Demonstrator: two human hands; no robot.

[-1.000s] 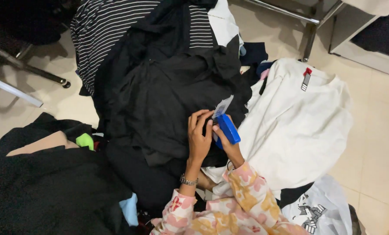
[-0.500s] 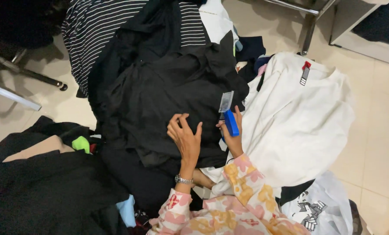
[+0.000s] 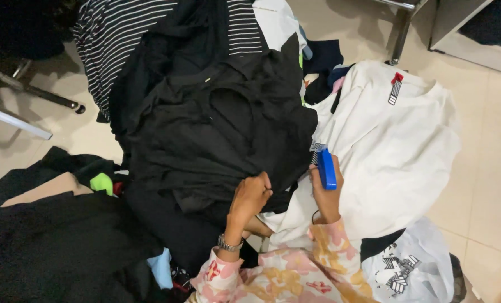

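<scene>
Left hand (image 3: 251, 196) now clenched on black garment (image 3: 217, 129); blue device (image 3: 325, 167) in right hand (image 3: 324, 193).

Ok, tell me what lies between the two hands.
In the head view, a fold of the black garment hangs between the left hand and the right hand, which holds a blue tool.

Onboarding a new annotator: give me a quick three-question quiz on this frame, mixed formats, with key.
1. True or false: the right hand holds a blue tool.
2. What does the left hand grip? A) the white shirt B) the black garment C) the striped top
3. Fill in: the white shirt lies to the person's ____ of the black garment.

Key: 1 true; 2 B; 3 right.
</scene>
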